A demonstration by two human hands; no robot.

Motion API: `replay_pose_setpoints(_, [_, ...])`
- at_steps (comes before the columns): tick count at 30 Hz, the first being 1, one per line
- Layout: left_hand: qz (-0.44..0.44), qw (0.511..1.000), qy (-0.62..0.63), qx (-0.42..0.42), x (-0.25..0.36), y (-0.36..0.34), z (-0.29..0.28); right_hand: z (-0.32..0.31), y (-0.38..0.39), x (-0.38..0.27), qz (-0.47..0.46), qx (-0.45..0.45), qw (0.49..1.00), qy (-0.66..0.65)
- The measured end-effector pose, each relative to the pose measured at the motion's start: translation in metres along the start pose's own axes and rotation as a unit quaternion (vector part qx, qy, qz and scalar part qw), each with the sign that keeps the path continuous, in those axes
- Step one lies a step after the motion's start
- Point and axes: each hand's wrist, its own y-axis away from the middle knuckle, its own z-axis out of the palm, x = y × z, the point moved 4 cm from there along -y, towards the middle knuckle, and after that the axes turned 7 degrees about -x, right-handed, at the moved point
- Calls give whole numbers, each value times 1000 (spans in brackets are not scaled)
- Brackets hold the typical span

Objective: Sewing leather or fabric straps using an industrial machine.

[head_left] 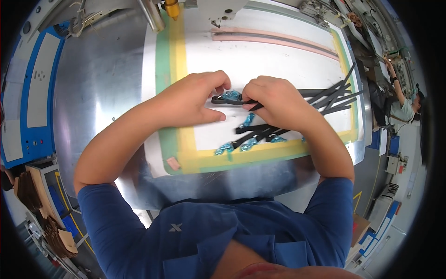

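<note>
My right hand [274, 98] pinches one flat, black, blue-tipped strap [229, 96]; my left hand [194, 98] gapes; four-plus other straps [253, 128] lie part-hidden.

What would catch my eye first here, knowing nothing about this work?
Probably the shiny blue piece at the centre, with a black strap pinched in the right hand and the left hand open beside it. More black straps fan out rightward over a white sheet bordered in green and yellow.
</note>
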Motion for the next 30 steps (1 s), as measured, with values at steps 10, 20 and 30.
replay_pose_setpoints(10, [94,994,11,51,-20,-20,-42,-47,-30,18,5,37,999,-26])
replay_pose_setpoints(20, [88,841,-474,246,-58,-56,-38,-40,-84,78,42,60,962,262])
replay_pose_setpoints(30, [30,904,-380,193,-69,-70,-42,-29,-86,108,15,71,996,51])
